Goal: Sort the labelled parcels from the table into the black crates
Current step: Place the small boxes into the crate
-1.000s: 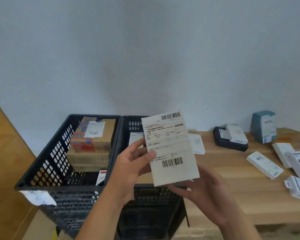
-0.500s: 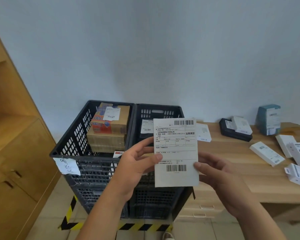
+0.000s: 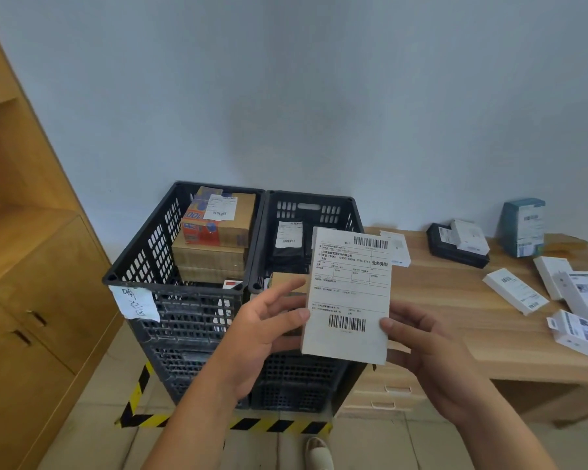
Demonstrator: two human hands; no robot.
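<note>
I hold a flat white parcel (image 3: 348,296) with a barcoded shipping label upright in front of the crates. My left hand (image 3: 269,330) grips its left edge, thumb on the front. My right hand (image 3: 428,347) holds its right edge, thumb on the label side. Behind it stand two black crates side by side. The left crate (image 3: 143,266) holds stacked cardboard boxes (image 3: 218,232) and carries a handwritten paper tag. The right crate (image 3: 319,208) holds a black bag with a white label (image 3: 287,239).
A wooden table (image 3: 455,300) to the right carries several labelled white boxes (image 3: 515,291), a black box (image 3: 455,245) and a teal box (image 3: 521,227). A wooden cabinet (image 3: 31,266) stands at the left. Yellow-black tape (image 3: 275,425) marks the floor before the crates.
The view has tilted down, showing more floor and crate fronts. The parcel has moved right, its label now squarer to me. Both hands keep their hold on it.
</note>
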